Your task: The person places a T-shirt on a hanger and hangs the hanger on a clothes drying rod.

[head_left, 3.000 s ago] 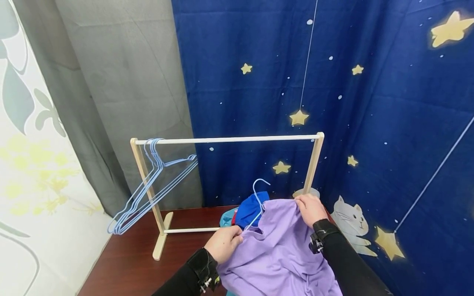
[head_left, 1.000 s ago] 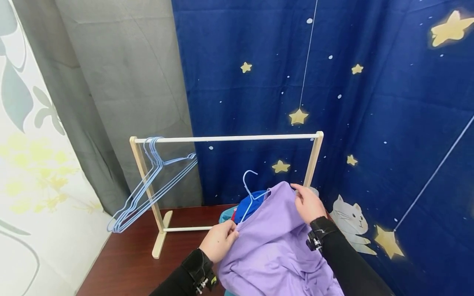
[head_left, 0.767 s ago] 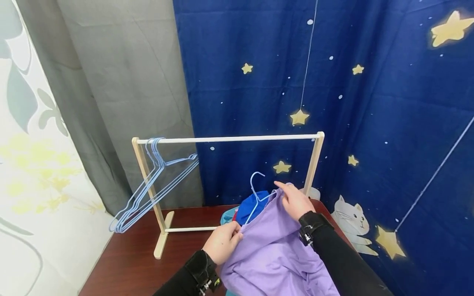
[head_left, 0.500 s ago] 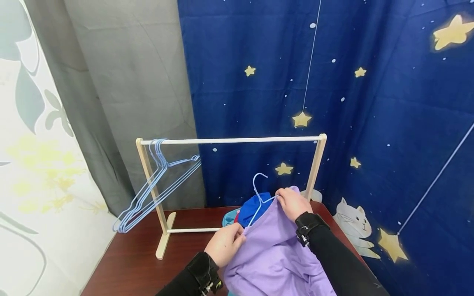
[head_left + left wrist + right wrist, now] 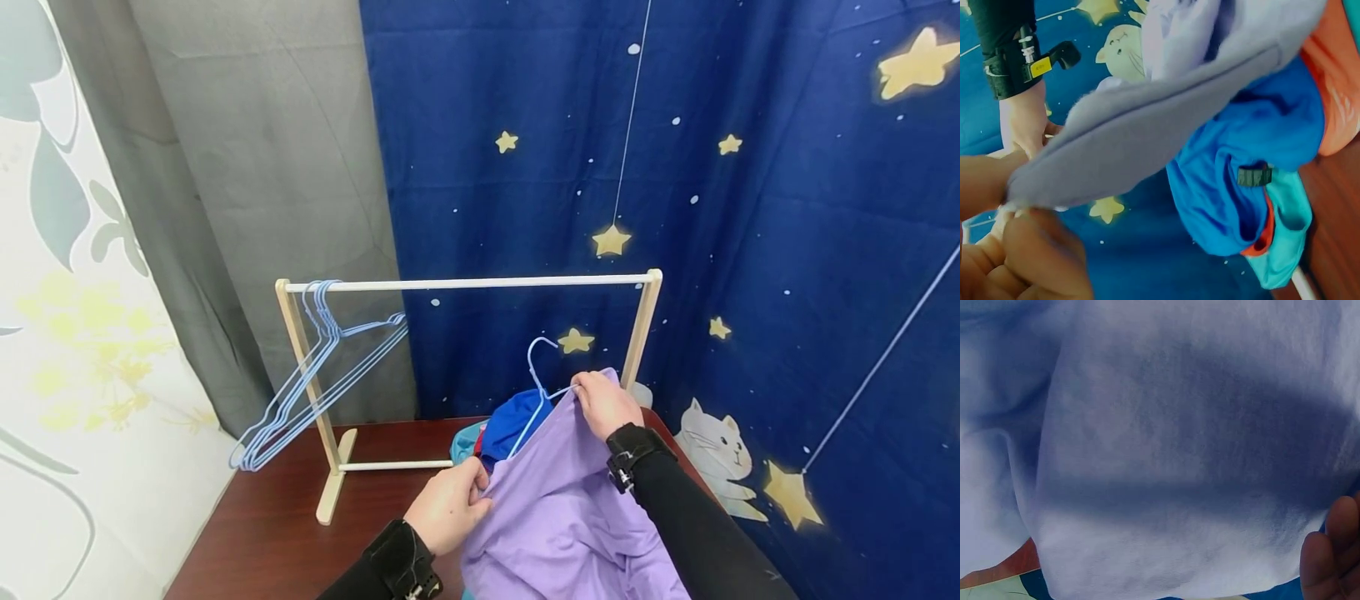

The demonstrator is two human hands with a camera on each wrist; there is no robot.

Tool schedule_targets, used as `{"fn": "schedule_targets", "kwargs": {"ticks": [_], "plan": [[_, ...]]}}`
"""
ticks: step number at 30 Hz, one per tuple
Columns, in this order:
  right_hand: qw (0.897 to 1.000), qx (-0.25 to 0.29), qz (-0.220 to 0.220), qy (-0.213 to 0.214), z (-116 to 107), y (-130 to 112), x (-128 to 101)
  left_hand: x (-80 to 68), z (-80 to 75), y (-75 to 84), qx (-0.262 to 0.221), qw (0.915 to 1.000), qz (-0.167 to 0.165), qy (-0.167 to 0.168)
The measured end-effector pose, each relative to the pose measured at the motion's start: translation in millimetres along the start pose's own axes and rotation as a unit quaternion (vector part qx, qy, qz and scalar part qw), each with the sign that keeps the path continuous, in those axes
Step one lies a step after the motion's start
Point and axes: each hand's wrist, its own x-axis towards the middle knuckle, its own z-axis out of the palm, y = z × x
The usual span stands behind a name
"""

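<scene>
A lilac shirt (image 5: 558,508) is held up over the dark red table (image 5: 300,533), with a light blue wire hanger (image 5: 538,392) partly inside its neck and the hook sticking up. My left hand (image 5: 448,504) pinches the shirt's left edge (image 5: 1166,131). My right hand (image 5: 602,404) grips the shirt's top together with the hanger's arm. The right wrist view is filled by the lilac cloth (image 5: 1179,450), with one fingertip at the lower right corner.
A wooden clothes rack (image 5: 465,285) stands at the table's back; several blue wire hangers (image 5: 315,375) hang at its left end. A pile of blue, teal and orange clothes (image 5: 498,425) lies behind the shirt. Curtains close the back and sides.
My right hand slid left along the shirt's top, then rose with the hanger, whose hook now stands higher and further right. My left hand kept its pinch.
</scene>
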Motion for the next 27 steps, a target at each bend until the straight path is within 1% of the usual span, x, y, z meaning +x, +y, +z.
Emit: {"fn": "schedule_targets", "kwargs": {"ticks": [7, 9, 12, 15, 18, 22, 24, 26, 27], "plan": [[0.999, 0.022, 0.029, 0.01, -1, 7, 3, -3.4, -2.6, -3.0, -0.057, 0.9968, -0.016, -0.053], [0.999, 0.031, 0.034, 0.009, 0, 7, 3, -3.5, -2.6, -2.1, -0.073, 0.9951, -0.012, -0.066], [0.998, 0.051, 0.04, 0.01, 1, 5, 2, -3.5, -3.1, 1.4, -0.1, 0.9907, -0.006, -0.093], [0.996, 0.077, 0.051, 0.011, 1, 3, 3, -2.5, -2.4, 6.6, -0.135, 0.9844, -0.001, -0.113], [0.99, 0.118, 0.07, 0.007, 0, 1, 5, 0.1, -0.5, 12.9, -0.172, 0.9772, 0.007, -0.124], [0.981, 0.168, 0.096, -0.005, -4, -1, 10, 5.3, 4.7, 23.2, -0.209, 0.9688, 0.022, -0.132], [0.977, 0.183, 0.108, -0.012, -7, -2, 13, 8.4, 7.4, 29.6, -0.212, 0.9678, 0.026, -0.133], [0.974, 0.193, 0.114, -0.019, -10, -3, 16, 11.5, 10.4, 36.4, -0.209, 0.9689, 0.032, -0.129], [0.973, 0.197, 0.118, -0.023, -11, -4, 18, 13.2, 12.0, 39.8, -0.2, 0.9712, 0.038, -0.125]]}}
